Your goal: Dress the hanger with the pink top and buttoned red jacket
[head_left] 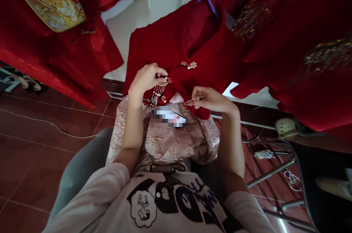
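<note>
Both hands meet at the front of a red jacket (pixel 176 42). The left hand (pixel 147 77) pinches a beaded tassel (pixel 158 91), whose length hangs from the grip toward the lap. The right hand (pixel 210 99) nips a small beaded clasp (pixel 189 103) at the jacket's edge. Below both grips a phone (pixel 172 115) lies on pink crinkled cloth (pixel 176 145); a pearl button (pixel 190 65) sits above, between them.

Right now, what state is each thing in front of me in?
red jacket: hanging on a blue hanger.
tassel ornament: dangling, pinched by the left hand.
bead clasp: pinched by the right hand.
pearl button: on the jacket, untouched.
pink fabric: crumpled on the lap.
</note>
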The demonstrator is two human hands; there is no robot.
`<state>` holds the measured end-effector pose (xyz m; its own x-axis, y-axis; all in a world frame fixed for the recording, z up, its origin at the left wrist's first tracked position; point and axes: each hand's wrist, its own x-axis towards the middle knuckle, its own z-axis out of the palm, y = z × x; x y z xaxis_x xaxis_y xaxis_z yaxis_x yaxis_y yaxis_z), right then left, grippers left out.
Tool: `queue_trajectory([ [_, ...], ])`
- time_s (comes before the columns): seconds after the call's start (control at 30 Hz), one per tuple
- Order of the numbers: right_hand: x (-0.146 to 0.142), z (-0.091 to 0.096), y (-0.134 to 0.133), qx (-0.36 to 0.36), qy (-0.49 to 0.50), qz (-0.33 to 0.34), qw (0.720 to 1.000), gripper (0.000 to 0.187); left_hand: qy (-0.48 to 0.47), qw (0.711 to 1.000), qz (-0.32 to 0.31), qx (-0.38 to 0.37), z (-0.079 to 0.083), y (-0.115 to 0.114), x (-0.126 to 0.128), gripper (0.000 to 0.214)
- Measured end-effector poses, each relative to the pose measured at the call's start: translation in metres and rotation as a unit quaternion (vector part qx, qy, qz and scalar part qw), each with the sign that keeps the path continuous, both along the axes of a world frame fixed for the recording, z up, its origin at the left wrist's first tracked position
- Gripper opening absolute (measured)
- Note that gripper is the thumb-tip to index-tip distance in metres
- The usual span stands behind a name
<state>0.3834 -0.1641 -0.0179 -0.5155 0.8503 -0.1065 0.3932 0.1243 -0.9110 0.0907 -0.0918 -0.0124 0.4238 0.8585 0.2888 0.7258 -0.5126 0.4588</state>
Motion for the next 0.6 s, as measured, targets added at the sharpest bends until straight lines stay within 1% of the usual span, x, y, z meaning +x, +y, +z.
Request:
queue_trajectory([
  [0.17,0.004,0.004,-0.002,0.0,-0.001,-0.014,1.0,0.034,-0.018,0.999,-0.019,0.019,0.001,0.001,-0.003,0.012],
  [0.33,0.007,0.008,-0.004,0.034,-0.006,-0.039,0.999,0.036,-0.033,0.999,-0.042,0.009,0.005,-0.006,-0.007,0.012],
  [0.5,0.006,0.011,-0.005,0.037,-0.008,-0.04,0.999,0.034,-0.024,0.999,-0.04,0.005,0.007,-0.009,-0.009,0.013],
  [0.6,0.004,0.01,-0.005,0.034,-0.01,-0.031,0.999,0.033,-0.027,0.999,-0.042,0.016,0.006,-0.007,-0.008,0.011],
])
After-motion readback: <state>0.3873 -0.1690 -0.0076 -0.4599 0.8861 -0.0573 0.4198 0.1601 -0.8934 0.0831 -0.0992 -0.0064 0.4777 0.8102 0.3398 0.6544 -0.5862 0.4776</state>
